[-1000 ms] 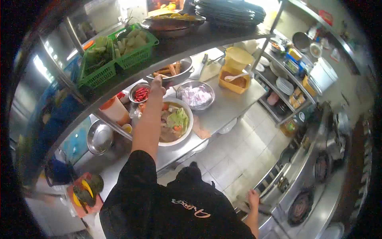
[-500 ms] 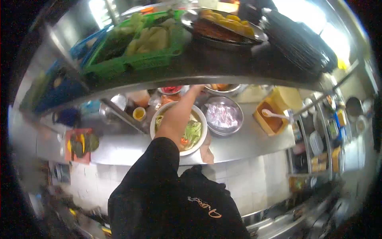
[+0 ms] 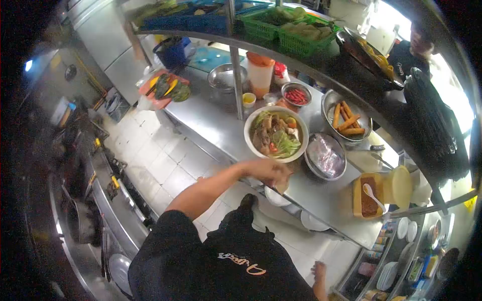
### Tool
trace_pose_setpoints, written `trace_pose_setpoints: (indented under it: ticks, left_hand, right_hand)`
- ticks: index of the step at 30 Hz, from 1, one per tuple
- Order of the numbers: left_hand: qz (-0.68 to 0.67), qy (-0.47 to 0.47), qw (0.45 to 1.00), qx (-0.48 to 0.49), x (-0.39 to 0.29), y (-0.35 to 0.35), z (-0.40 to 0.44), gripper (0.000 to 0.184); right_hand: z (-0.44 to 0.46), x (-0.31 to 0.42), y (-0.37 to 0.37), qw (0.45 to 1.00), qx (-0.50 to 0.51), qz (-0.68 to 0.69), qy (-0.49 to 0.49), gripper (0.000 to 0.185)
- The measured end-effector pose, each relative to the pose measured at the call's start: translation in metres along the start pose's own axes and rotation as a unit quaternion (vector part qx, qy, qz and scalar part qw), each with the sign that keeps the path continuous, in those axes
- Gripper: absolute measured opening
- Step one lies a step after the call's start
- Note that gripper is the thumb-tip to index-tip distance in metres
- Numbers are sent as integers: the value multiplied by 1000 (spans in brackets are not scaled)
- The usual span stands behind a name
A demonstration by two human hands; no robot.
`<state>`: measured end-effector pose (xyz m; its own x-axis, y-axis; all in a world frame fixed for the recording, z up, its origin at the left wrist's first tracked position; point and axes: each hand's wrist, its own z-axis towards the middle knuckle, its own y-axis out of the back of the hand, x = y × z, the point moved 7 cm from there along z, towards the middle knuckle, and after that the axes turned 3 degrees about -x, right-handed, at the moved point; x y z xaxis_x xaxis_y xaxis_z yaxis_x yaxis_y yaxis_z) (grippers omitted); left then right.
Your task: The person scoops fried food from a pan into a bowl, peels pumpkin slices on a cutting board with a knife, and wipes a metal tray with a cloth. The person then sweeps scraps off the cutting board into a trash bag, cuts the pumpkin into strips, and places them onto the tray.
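My left hand (image 3: 269,171) is over the counter's front edge, just below a white bowl (image 3: 252,145). Its fingers are bent downward and closed against a small pale thing (image 3: 281,185) that I cannot make out. The bowl holds pieces of brown meat, green leafy vegetables, and red and orange bits in liquid. Down at the lower right, my right hand (image 3: 319,271) hangs beside my body, away from the counter, fingers loosely apart with nothing in them. Closest to the bowl on its right is a steel bowl (image 3: 310,169) with a clear plastic bag (image 3: 326,155) in it.
Fried rolls (image 3: 346,120) fill another steel bowl; red chillies (image 3: 296,96) sit in a small one. A yellow tub (image 3: 357,198) with a white spoon (image 3: 372,195) stands right. Overhead, a shelf carries green baskets (image 3: 301,45) and black plates (image 3: 432,125). Another person (image 3: 412,52) stands beyond.
My left hand has drawn back from beyond the white bowl to the counter's front edge. The view has turned, bringing more floor, the fried rolls and my right hand into sight.
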<state>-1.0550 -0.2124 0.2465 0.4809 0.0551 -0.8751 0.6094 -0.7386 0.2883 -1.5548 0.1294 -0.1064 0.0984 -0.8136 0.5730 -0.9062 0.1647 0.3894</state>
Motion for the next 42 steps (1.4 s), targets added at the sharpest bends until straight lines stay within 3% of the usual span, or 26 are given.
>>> trace_pose_setpoints:
  ticks: [1,3,5,6,7,9,11,14,16,19,21,23,25,29,32,34,40,42]
  left_hand:
    - [-41,90,994,43,41,-27,-12,48]
    - [113,38,988,-103,104,-57,-36,37]
    - [276,104,946,-137,181,-83,-62,44]
    - [256,180,936,-159,224,-95,-80,48]
    - [234,252,922,-178,270,-109,-99,51]
    - [122,330,902,-251,377,-155,-127,55]
    - [62,373,912,-160,424,-202,-161,66]
    - [-118,454,871,-146,417,-213,-220,72]
    - [-301,505,793,-158,373,-201,-268,69]
    - [-336,457,818,-96,434,-200,-294,60]
    - [-297,442,842,-89,432,-184,-322,52]
    - [-236,422,871,-83,438,-173,-342,45]
    - [-149,395,903,-75,462,-168,-349,40]
    - [-126,350,853,-367,447,-104,-365,40]
    - [-124,322,836,-427,436,-60,-363,42]
    - [-127,284,836,-453,443,-38,-361,43]
    - [-116,371,828,-405,461,48,-383,44]
    - [-123,403,813,-402,505,64,-394,45]
  right_hand:
    - [6,22,-4,1000,16,15,3,29]
    - [25,45,-29,996,60,59,19,26]
    - [35,66,-72,989,136,51,26,25]
    - [39,66,-97,983,164,77,12,25]
    - [22,87,-122,982,180,2,58,23]
    - [13,101,-175,961,257,-46,95,27]
    - [-66,173,-217,920,220,-257,199,30]
    - [-90,191,-262,892,236,-347,167,37]
    - [-71,180,-289,795,279,-443,306,37]
    - [-14,154,-330,634,296,-582,414,30]
    - [33,142,-373,478,270,-681,485,26]
    - [-50,206,-428,322,312,-730,516,27]
    - [-42,233,-483,566,339,-578,480,33]
    - [-159,317,-568,729,351,-451,375,45]
    - [-225,355,-611,673,383,-461,433,46]
    - [-231,363,-634,665,404,-467,419,46]
    - [-223,413,-713,687,458,-437,356,49]
    - [-241,444,-742,691,476,-424,341,49]
